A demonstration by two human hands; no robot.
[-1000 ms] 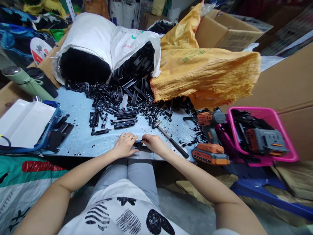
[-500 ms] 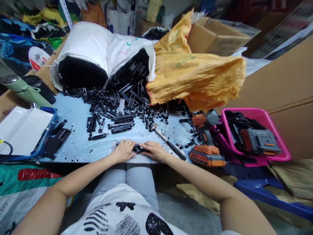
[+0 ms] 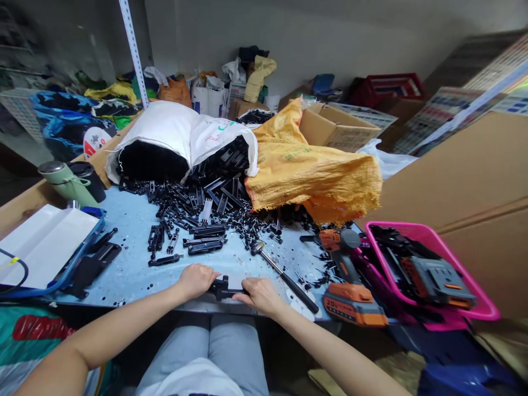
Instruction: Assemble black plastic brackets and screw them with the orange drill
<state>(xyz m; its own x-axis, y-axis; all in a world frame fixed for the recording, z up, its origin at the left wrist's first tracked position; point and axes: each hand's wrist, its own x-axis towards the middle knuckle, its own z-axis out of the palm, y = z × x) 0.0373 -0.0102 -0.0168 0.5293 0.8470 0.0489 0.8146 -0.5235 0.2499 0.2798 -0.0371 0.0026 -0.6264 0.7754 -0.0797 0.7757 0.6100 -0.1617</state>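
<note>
A long black plastic part [image 3: 225,289] spans the space between my two hands at the near edge of the table. My left hand [image 3: 197,281] is closed on its left end, and my right hand [image 3: 260,294] grips its right end with thumb and fingers. The fingers cover both ends. Just beyond the hands lie several similar black parts [image 3: 205,246] in a short stack. To the right of my right hand rests a hammer [image 3: 291,283] with a black handle, its head pointing away from me.
Loose black pieces spill from white sacks [image 3: 160,126] beside a yellow sack [image 3: 313,170]. An orange cordless drill [image 3: 346,264] and a pink basket [image 3: 490,308] stand at right. A blue tray [image 3: 61,283] with paper and a green bottle [image 3: 74,187] are at left.
My hands have moved apart along the black part, showing more of it between them. My head view has tilted up, so the scene sits lower and more back wall shows.
</note>
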